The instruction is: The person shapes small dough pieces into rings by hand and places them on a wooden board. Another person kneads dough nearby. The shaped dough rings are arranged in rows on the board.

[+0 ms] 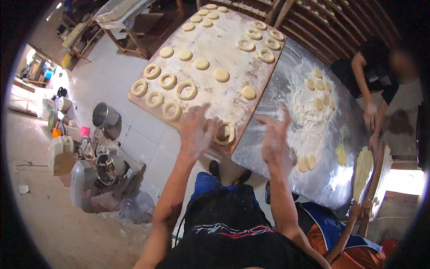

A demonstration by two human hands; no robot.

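My left hand [197, 134] is over the near edge of the floured wooden board [215, 36], fingers apart, just left of a dough ring [230, 136]; I cannot tell whether it touches the ring. My right hand [275, 139] hovers by the board's right side over the floured metal table [264, 166], fingers spread and holding nothing visible. More dough rings [187, 90] sit at the board's left and far right. Plain dough discs [221, 75] lie across the middle and far end. Several small dough pieces [319, 84] rest on the metal table.
One co-worker [378, 71] leans over the metal table at right; another [331, 237] is at lower right, hands on a long wooden rod [374, 179] by rolled dough [362, 175]. A mixer [80, 184] and steel bowl [105, 116] stand at left. Wooden racks [327, 27] are behind.
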